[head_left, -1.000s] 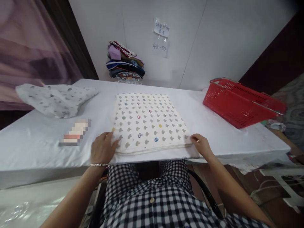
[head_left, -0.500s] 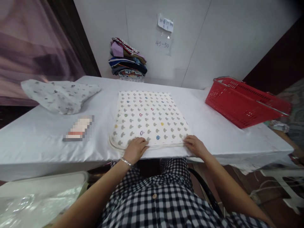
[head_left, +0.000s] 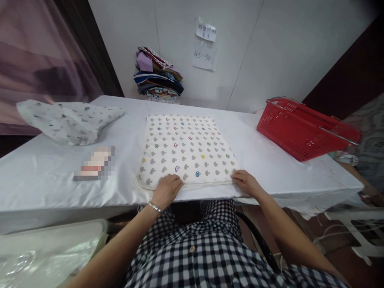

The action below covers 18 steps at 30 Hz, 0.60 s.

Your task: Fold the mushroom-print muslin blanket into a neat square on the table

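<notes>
Head view — left hand (head_left: 167,189), right hand (head_left: 247,183) touch mushroom-print cloth (head_left: 186,151); palms hidden — can't judge grip.

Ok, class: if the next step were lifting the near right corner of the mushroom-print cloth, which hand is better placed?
The right, I'd judge: the right hand has its fingers at that corner of the cloth, while the left hand is farther left along the near edge.

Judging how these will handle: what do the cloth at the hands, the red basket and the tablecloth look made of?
Cloth: matte printed fabric, perhaps cotton; soft, layered edges.
Red basket: probably plastic, slightly glossy, with moulded-looking slots.
Tablecloth: smooth, satiny fabric, possibly synthetic; its wrinkles catch the light.
</notes>
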Motion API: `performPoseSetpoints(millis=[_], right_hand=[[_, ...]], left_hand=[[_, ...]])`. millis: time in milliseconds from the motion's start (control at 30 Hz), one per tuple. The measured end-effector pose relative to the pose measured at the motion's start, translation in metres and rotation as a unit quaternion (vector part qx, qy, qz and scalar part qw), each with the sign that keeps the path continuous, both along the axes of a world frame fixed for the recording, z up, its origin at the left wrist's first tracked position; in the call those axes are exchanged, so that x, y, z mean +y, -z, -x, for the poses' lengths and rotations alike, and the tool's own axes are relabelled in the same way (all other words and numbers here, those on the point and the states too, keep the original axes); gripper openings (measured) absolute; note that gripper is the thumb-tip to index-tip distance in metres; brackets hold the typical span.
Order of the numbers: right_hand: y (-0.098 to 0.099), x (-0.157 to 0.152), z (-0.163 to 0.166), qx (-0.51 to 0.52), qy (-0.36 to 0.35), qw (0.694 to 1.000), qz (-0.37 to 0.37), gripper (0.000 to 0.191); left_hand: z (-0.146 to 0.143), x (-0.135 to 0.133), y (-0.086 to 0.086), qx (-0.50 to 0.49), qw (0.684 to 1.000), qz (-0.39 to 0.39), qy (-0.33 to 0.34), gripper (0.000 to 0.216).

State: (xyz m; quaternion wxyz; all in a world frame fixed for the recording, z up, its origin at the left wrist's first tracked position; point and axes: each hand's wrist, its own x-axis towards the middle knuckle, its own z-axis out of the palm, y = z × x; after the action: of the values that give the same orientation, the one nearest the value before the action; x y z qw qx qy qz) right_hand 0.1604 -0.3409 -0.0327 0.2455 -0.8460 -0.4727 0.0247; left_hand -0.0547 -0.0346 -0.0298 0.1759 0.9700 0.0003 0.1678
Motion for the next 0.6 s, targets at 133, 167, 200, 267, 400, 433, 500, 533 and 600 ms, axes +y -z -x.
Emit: performPoseSetpoints(millis=[133, 167, 200, 267, 400, 433, 500, 533, 600], right_hand=[[-0.0022, -0.0019, 0.0015, -0.01, -0.017, 1.0, 0.004, 0.022], [-0.0024, -0.0023, 0.0017, -0.012, -0.017, 1.0, 0.003, 0.022], [-0.0024, -0.0027, 0.0018, -0.012, -0.017, 1.0, 0.001, 0.022], [-0.0021, -0.0033, 0.0017, -0.007, -0.015, 1.0, -0.005, 0.023], [0.0001, -0.0054, -0.0002, 0.031, 0.003, 0.999, -0.033, 0.022], [0.0008, -0.006, -0.0008, 0.045, 0.01, 0.998, -0.041, 0.022], [0.0021, -0.0072, -0.0019, 0.07, 0.02, 0.996, -0.051, 0.023], [0.0025, -0.0076, -0.0023, 0.076, 0.023, 0.995, -0.053, 0.023], [0.003, -0.0081, -0.0026, 0.069, 0.022, 0.996, -0.051, 0.023]], left_hand=[[-0.0004, -0.0007, 0.0012, -0.003, 1.0, 0.005, -0.015, 0.028], [-0.0007, -0.0007, 0.0017, -0.003, 1.0, 0.007, -0.017, 0.029], [-0.0009, -0.0006, 0.002, -0.003, 1.0, 0.009, -0.019, 0.029], [-0.0017, -0.0006, 0.0022, 0.0, 1.0, 0.012, -0.024, 0.029], [-0.0043, -0.0025, 0.0006, 0.013, 0.998, 0.027, -0.055, 0.027], [-0.0051, -0.0033, 0.0, 0.017, 0.997, 0.03, -0.066, 0.026], [-0.0067, -0.0051, -0.0009, 0.023, 0.996, 0.03, -0.084, 0.026], [-0.0073, -0.006, -0.0013, 0.024, 0.995, 0.028, -0.091, 0.027], [-0.0083, -0.0075, -0.0017, 0.023, 0.994, 0.023, -0.101, 0.027]])
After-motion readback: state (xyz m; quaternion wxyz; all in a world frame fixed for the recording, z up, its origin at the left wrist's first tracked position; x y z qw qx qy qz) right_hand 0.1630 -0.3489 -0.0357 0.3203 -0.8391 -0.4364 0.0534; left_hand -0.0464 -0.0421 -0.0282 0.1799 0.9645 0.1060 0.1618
